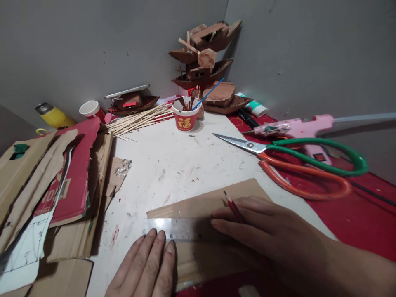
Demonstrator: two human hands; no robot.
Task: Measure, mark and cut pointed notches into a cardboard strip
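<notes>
A clear ruler (188,227) lies across a piece of brown cardboard (198,202) near the front of the white work surface. My left hand (147,262) rests flat, its fingertips touching the ruler's lower left edge. Held between the fingers of my right hand (266,227) is a dark red and black pencil (233,208), its tip pointing up and away from me. The fingertips of that hand also reach the ruler's right part, which is in shadow and partly hidden beneath the hand.
Scissors (250,145) with green and orange handles lie at right, before a pink glue gun (309,126). Cardboard pieces (72,177) are piled at left. Behind are thin sticks (142,119), a paint-smeared paper cup (185,121) and several cardboard boats (213,74) against grey walls.
</notes>
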